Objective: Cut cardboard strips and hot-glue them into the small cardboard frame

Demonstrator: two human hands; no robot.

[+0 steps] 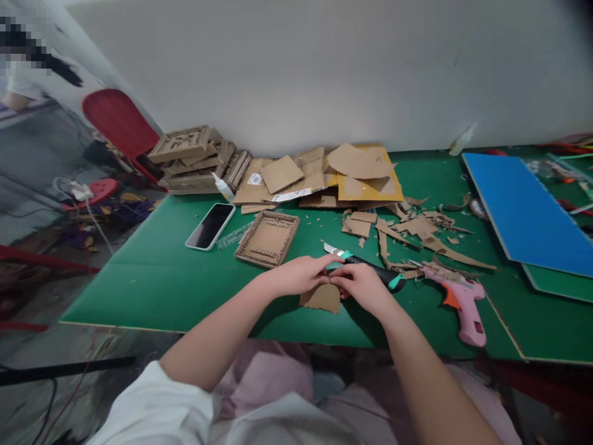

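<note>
A small piece of brown cardboard (322,300) with a ragged lower edge lies near the table's front edge, under my fingers. My left hand (301,275) pinches its upper edge from the left. From the right, my right hand (359,284) grips the same edge, fingertips close to those of the left. Just behind the hands rests a black and teal utility knife (382,272), its blade pointing left. A shallow cardboard tray (269,238) with corrugated borders sits beyond my left hand. The pink glue gun (463,296) lies to the right, among scraps.
A phone (210,227) and a clear ruler (234,235) lie left of the tray. Behind are stacked cardboard frames (185,154), a glue bottle (223,187) and cardboard sheets (282,174). Cut scraps (421,228) spread right of centre, near a blue board (532,213).
</note>
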